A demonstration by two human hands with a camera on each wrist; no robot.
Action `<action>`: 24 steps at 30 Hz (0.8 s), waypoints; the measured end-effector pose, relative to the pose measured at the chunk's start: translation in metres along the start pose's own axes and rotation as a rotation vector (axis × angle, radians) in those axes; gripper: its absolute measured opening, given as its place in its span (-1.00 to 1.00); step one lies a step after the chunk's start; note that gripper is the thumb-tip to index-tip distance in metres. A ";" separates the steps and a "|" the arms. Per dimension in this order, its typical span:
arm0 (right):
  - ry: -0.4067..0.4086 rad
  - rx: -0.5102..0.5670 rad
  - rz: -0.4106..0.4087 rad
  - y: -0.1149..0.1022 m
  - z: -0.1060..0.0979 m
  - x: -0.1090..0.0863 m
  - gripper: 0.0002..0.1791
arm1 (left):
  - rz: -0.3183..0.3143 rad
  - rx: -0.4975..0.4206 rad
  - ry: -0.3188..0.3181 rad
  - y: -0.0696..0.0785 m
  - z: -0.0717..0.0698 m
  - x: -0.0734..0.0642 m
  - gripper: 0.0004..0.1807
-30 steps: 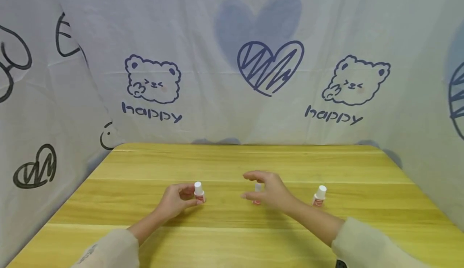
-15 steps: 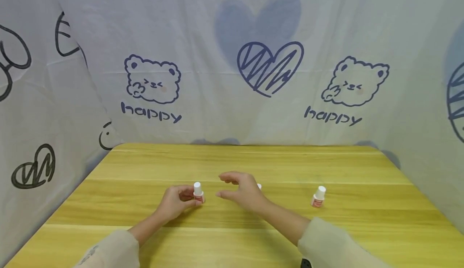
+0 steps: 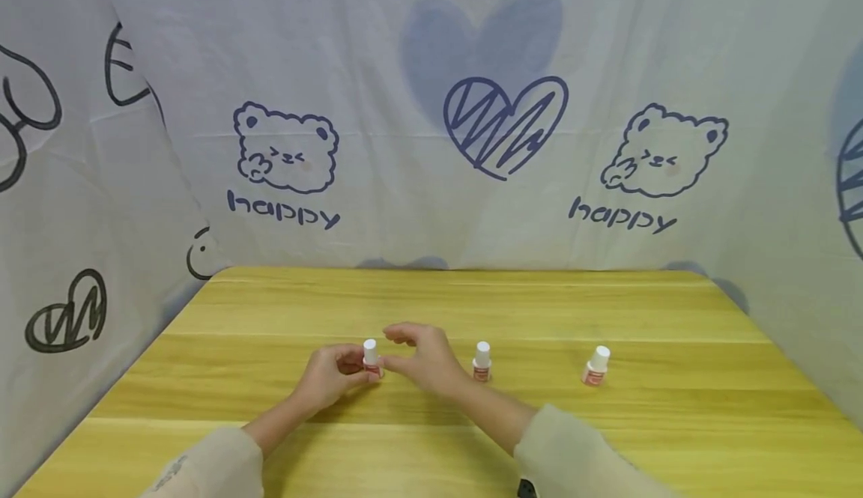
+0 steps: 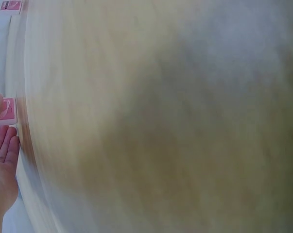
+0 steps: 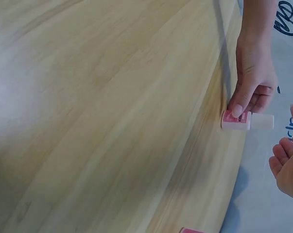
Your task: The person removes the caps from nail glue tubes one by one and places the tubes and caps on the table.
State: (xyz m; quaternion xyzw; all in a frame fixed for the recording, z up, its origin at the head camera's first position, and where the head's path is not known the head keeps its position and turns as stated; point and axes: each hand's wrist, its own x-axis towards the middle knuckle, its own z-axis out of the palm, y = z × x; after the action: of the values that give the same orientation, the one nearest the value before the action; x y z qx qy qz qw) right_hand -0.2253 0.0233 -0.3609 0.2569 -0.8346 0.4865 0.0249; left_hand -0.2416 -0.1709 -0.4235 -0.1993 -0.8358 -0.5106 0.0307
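Observation:
My left hand (image 3: 326, 375) pinches a small white bottle (image 3: 370, 353) low on its body, between thumb and fingers. The bottle stands upright on the table with its white cap on. In the right wrist view the left thumb presses on the pink label of this bottle (image 5: 236, 121). My right hand (image 3: 426, 360) is just to the right of the cap, fingers curved and thumb apart, holding nothing. From the right wrist, that hand (image 5: 288, 167) shows in part at the edge, beyond the cap. The left wrist view catches the left hand (image 4: 4, 182) beside the label.
Two similar capped bottles stand upright to the right: a middle bottle (image 3: 482, 363) close behind the right forearm, and a far-right bottle (image 3: 596, 367). A wood-grain table (image 3: 431, 460) is under them. Printed cloth (image 3: 391, 183) hangs behind the table and at its sides.
My right hand has moved left, from in front of the middle bottle to beside the cap of the held one, uncovering the middle bottle. The left hand has stayed in place.

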 end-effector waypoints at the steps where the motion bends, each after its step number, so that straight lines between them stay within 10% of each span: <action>1: 0.004 0.003 0.001 0.001 0.001 0.000 -0.60 | -0.002 -0.004 0.001 0.000 0.001 0.000 -0.71; 24: 0.014 0.029 -0.003 0.021 0.021 0.022 -0.68 | 0.004 0.029 0.004 -0.001 -0.003 0.000 -0.70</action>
State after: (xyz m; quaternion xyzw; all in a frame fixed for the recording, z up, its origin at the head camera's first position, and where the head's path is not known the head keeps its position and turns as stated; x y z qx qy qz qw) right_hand -0.2496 0.0054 -0.3823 0.2553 -0.8270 0.5001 0.0278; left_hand -0.2429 -0.1736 -0.4230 -0.1993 -0.8427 -0.4988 0.0364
